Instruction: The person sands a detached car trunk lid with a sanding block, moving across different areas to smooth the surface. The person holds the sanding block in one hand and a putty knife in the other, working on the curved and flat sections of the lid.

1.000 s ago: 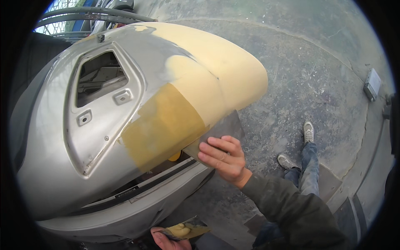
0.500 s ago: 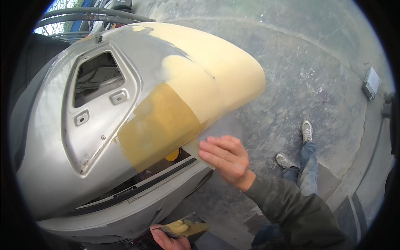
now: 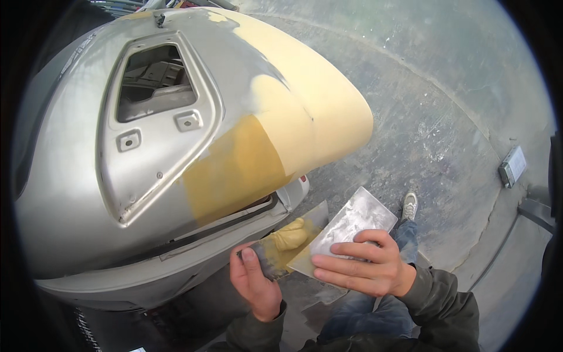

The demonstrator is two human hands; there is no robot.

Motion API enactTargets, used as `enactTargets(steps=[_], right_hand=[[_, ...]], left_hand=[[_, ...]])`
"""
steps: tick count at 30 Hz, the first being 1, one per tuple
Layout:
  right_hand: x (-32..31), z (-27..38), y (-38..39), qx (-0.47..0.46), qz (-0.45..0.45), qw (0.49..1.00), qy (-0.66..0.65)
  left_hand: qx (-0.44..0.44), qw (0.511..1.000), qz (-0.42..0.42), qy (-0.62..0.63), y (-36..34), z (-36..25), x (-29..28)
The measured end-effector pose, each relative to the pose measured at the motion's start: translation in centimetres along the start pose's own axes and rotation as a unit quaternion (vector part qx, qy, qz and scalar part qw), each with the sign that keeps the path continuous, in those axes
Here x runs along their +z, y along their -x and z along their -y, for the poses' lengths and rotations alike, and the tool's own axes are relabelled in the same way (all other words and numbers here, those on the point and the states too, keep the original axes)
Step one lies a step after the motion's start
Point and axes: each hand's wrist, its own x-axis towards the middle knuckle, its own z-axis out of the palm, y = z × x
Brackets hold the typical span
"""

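Observation:
My left hand point(image 3: 255, 281) is closed around the near end of a thin, flat putty board point(image 3: 267, 262), which carries a lump of yellow filler putty point(image 3: 290, 236). In my right hand point(image 3: 372, 267) is a flat rectangular putty spreader point(image 3: 359, 216), pale and smeared. Its lower left edge overlaps the board beside the lump; whether it touches the putty I cannot tell. Beyond my hands stands a silver vehicle body panel point(image 3: 64, 176). A darker mustard-coloured patch of putty point(image 3: 240, 170) lies across its near part, next to a large pale yellow filler area point(image 3: 322, 105).
The panel has a window-like opening point(image 3: 155, 105). Below its lower edge runs a grey bumper point(image 3: 193, 264). My shoe point(image 3: 410, 205) stands on the scuffed concrete floor point(image 3: 434, 88). A small box point(image 3: 513, 166) lies on the floor at the right, near a dark metal bar point(image 3: 536, 218).
My right hand has moved the spreader off the panel's lower edge, down to the board. My left hand has risen with the board and putty. The view has shifted a little.

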Motion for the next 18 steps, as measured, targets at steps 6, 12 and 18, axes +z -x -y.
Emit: enactTargets(steps=[6,12,18], right_hand=[[-0.4,-0.9,-0.1,-0.031,0.083,0.995,-0.045],[-2.1,-6.0,-3.2,0.069,0.019,0.991,-0.109],[0.3,-14.2,-13.8,0.055,-0.079,0.98,-0.176]], left_hand=[[-0.028,0.995,-0.079,0.056,-0.5,-0.4,2.1],[0.001,0.994,-0.111,-0.014,1.6,1.2,-2.0],[-0.013,0.99,-0.132,-0.037,2.9,0.6,-2.8]])
